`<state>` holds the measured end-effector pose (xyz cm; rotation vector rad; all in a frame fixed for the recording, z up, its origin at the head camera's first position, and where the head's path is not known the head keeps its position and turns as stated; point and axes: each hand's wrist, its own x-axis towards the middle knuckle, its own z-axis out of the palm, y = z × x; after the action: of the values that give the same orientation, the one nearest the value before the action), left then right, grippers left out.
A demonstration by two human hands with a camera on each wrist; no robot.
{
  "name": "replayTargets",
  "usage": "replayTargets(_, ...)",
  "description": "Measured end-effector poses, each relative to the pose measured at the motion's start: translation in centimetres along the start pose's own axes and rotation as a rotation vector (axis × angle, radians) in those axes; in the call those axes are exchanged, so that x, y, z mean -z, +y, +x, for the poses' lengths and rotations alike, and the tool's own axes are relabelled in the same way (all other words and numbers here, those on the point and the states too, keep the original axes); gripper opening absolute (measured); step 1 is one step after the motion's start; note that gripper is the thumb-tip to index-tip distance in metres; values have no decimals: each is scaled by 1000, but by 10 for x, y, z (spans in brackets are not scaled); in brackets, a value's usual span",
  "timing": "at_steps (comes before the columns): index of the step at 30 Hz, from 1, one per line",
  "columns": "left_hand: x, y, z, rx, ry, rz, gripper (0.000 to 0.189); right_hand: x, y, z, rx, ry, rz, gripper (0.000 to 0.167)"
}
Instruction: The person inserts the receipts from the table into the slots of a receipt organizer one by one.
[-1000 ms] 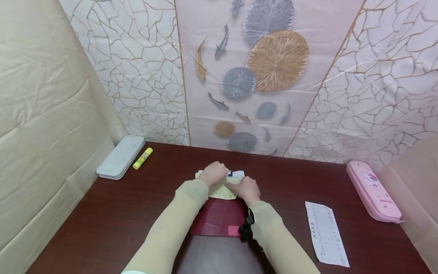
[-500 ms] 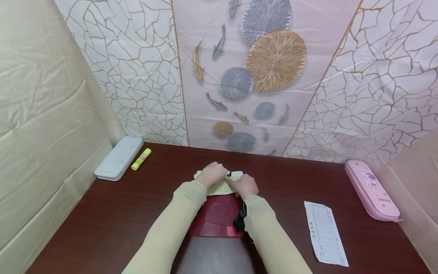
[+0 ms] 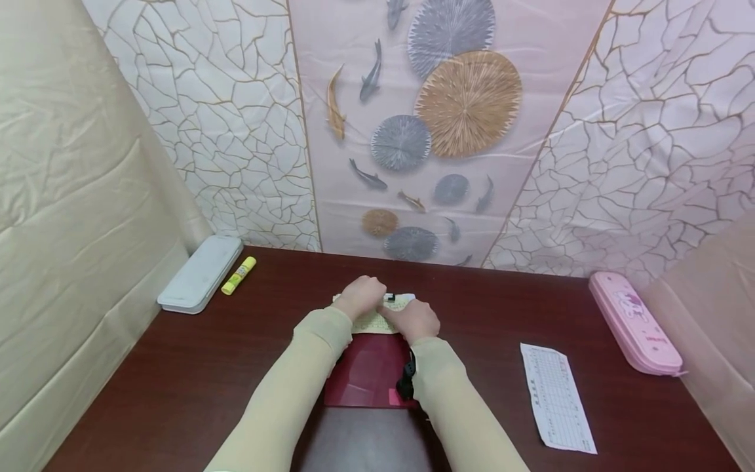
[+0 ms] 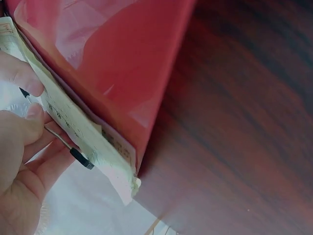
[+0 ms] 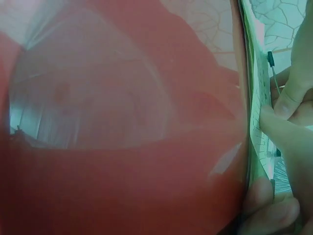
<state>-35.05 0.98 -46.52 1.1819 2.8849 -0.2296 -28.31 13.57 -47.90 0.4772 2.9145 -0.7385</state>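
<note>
A glossy red clipboard (image 3: 362, 373) lies before me, a pink label at its near corner. Yellowish printed paper (image 3: 375, 324) covers its far end, creased along one edge in the left wrist view. Across this end runs a wire clip (image 4: 61, 137) with black tips. My left hand (image 3: 361, 296) pinches the wire between thumb and fingers. My right hand (image 3: 415, 319) grips the paper and the board's end, its thumb (image 5: 279, 125) pressed on the paper and its fingers curled at the edge. The two thumbs nearly meet. In the head view the hands hide much of the clip.
A printed paper slip (image 3: 557, 396) lies at the right on the dark wood table (image 3: 177, 380). Beyond it is a pink pencil case (image 3: 634, 324). A pale blue case (image 3: 200, 275) and a yellow glue stick (image 3: 238, 275) lie at the back left. Patterned cloth hangs behind.
My right hand and forearm have shifted a little left, and less of the paper's near part shows. Both hands stay at the clip end. The whole head view has drifted slightly.
</note>
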Motion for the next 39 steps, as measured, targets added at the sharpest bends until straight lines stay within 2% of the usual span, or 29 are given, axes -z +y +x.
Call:
replayTargets(9, -5, 1, -1, -58, 74, 146, 14, 0, -4, 5, -43, -1, -46, 78)
replayTargets(11, -3, 2, -2, -47, 82, 140, 12, 1, -2, 5, -28, -1, -45, 78)
replayTargets(15, 2, 3, -1, 29, 59, 5, 11, 7, 3, 1, 25, -27, 29, 64)
replayTargets(19, 9, 3, 0, 115, 21, -173, 10, 15, 16, -5, 63, -95, 195, 48)
replayTargets(23, 12, 1, -1, 133, 12, -243, 9, 29, 36, -8, 103, -113, 242, 47)
replayTargets(33, 8, -11, -4, 116, 0, -397, 12, 87, 114, -13, 480, -47, -67, 18)
replayTargets(37, 5, -18, -4, 128, -4, -424, 15, 110, 147, -19, 559, -32, -148, 14)
replayTargets(39, 4, -20, -4, 135, -10, -444, 17, 117, 162, -23, 573, -23, -172, 16)
